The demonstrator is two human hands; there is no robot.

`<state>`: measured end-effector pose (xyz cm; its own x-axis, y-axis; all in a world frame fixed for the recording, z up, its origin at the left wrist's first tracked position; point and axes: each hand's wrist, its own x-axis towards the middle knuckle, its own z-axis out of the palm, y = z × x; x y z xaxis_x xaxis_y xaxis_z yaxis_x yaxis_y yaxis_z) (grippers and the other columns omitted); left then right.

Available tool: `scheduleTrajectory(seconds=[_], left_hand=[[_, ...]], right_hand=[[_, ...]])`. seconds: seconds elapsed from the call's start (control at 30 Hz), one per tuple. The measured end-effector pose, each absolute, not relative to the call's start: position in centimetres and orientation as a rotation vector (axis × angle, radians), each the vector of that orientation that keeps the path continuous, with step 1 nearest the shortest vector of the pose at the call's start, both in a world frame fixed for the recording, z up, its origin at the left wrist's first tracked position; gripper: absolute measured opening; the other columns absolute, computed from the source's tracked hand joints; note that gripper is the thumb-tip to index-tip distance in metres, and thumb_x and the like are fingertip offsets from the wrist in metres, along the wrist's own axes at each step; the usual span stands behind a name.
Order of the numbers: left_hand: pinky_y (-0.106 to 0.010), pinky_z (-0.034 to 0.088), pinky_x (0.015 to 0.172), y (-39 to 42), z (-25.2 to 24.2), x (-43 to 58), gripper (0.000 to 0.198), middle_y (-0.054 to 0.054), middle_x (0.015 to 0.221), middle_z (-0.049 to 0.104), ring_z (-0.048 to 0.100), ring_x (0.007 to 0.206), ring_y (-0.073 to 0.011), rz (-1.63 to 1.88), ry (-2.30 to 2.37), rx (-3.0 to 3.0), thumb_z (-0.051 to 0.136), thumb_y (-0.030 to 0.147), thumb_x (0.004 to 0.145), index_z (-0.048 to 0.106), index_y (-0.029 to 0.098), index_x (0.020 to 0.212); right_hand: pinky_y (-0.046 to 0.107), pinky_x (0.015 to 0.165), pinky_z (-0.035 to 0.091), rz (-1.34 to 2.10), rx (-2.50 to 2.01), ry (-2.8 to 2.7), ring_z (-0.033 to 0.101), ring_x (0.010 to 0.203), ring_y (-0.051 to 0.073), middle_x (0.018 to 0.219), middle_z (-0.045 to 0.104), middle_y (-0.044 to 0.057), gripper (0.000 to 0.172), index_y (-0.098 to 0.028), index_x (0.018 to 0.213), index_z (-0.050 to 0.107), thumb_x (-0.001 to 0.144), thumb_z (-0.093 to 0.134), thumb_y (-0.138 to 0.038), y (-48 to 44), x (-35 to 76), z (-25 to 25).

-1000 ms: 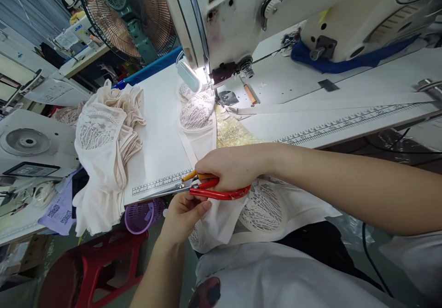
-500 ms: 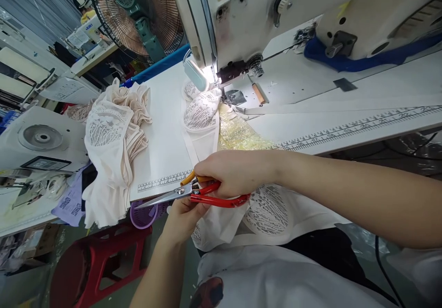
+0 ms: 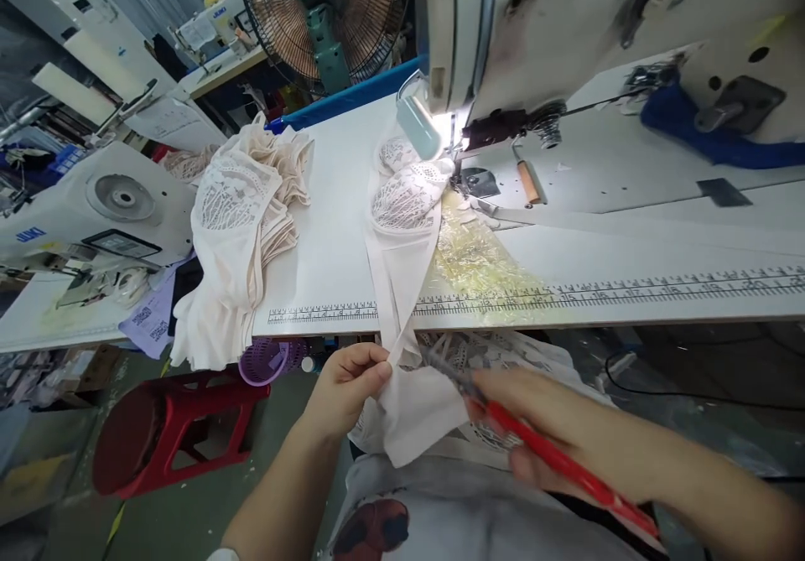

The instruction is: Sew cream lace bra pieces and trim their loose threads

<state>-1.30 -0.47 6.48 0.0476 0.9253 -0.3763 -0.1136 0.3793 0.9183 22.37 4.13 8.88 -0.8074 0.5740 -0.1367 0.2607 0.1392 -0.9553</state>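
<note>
My left hand (image 3: 347, 386) pinches a pale fabric band at the front edge of the table. The band runs up to a white lace bra (image 3: 408, 196), whose cup sits under the lit needle area of the sewing machine (image 3: 528, 33). My right hand (image 3: 525, 397), smeared by motion, is around a pair of red-handled scissors (image 3: 559, 456). Their blades point up and left towards the band; whether they touch it I cannot tell. More white lace fabric (image 3: 521, 351) lies over my lap, below the table edge.
A stack of cream lace pieces (image 3: 232, 209) overhangs the table's left end. Yellowish clear film (image 3: 478, 259) and a wooden-handled tool (image 3: 528, 182) lie near the needle. A fan (image 3: 327, 41) stands behind. Below left are a purple basket (image 3: 264, 364) and a red stool (image 3: 182, 435).
The scissors have swung from pointing left, over my left hand, to lying right of it with blades up-left. My right hand has moved right and down. My left hand now pinches the band.
</note>
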Motion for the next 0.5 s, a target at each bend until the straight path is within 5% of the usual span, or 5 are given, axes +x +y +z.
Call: scheduleTrajectory(seconds=[0.5], left_hand=[[-0.02,0.028,0.051,-0.8,6.2,-0.8,0.031,0.001,0.056,0.049,0.039,0.051,-0.0074,0.942,1.27,0.778,0.073,0.041,0.065,0.062,0.012,0.065]], right_hand=[[0.025,0.048,0.034,1.935,-1.001,-2.302,0.047,0.054,0.014,0.064,0.053,0.0,0.03,-0.022,0.065,0.034,0.081,0.046,-0.045,2.5,21.7,7.0]])
